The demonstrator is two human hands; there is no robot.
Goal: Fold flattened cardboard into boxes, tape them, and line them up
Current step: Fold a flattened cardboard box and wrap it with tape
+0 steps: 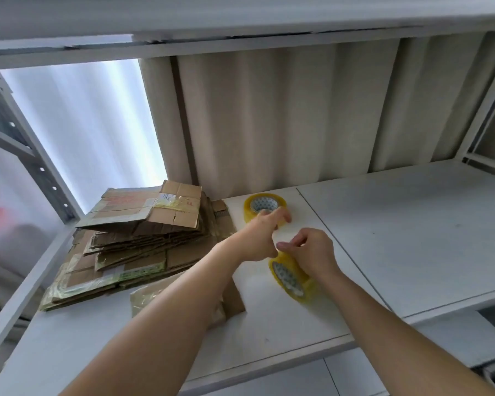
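Head cam: right hand [312, 252] grips a yellow tape roll [293, 281], fingers curled round it. Left hand [262, 235] pinches the tape end beside a flattened cardboard stack [132, 241] on the shelf [412, 224]

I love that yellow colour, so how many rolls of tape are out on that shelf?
2. One tape roll lies flat near the curtain, beside the cardboard stack. The other roll is gripped by the right hand. More could be hidden behind the arms.
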